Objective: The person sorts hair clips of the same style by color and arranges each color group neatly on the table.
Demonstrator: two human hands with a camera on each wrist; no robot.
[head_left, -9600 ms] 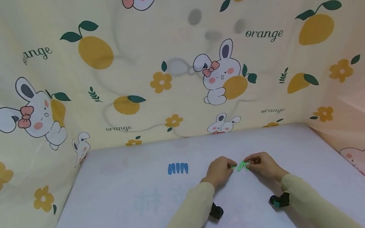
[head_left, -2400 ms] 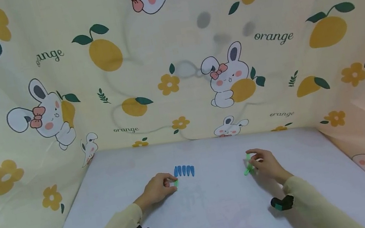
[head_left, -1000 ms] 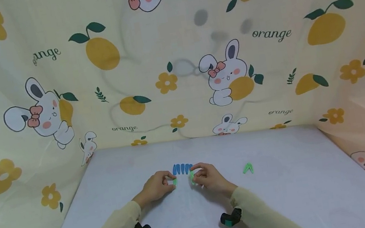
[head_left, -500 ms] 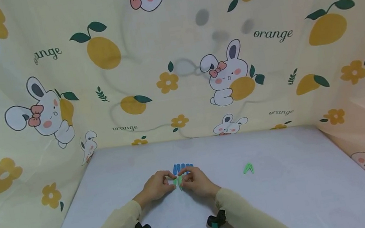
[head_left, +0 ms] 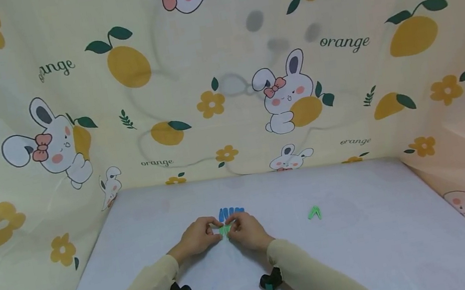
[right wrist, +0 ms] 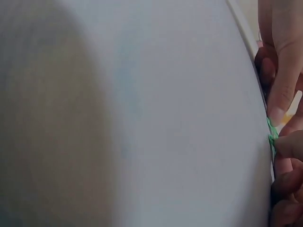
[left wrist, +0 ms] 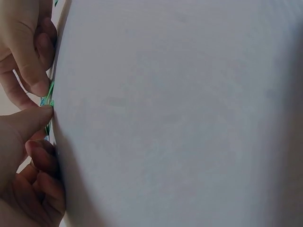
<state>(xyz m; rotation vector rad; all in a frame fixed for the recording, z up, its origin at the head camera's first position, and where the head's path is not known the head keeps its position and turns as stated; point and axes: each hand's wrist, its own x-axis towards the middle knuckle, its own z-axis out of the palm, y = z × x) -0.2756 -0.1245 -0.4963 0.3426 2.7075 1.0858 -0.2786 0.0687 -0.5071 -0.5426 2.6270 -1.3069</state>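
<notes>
Small green hair clips (head_left: pixel 225 230) stand side by side between my two hands, just in front of a row of several blue teardrop-shaped hair clips (head_left: pixel 231 211). My left hand (head_left: pixel 195 235) pinches the left part of the green group with thumb and forefinger. From the other side, my right hand (head_left: pixel 247 231) pinches a green clip against that group. In the left wrist view the green clips (left wrist: pixel 50 89) show only as a sliver between the fingertips of both hands. The right wrist view likewise shows a bit of green clip (right wrist: pixel 272 137); fingers hide the rest.
A few more green clips (head_left: pixel 314 212) lie in an upside-down V on the white table (head_left: pixel 367 245), to the right of my hands. A patterned curtain (head_left: pixel 184 71) rises behind the table's back edge and along both sides.
Earlier both hands worked at the green clips on the right. The left hand then held green clips near the blue row; the right hand carried another leftward and brought it against them.
</notes>
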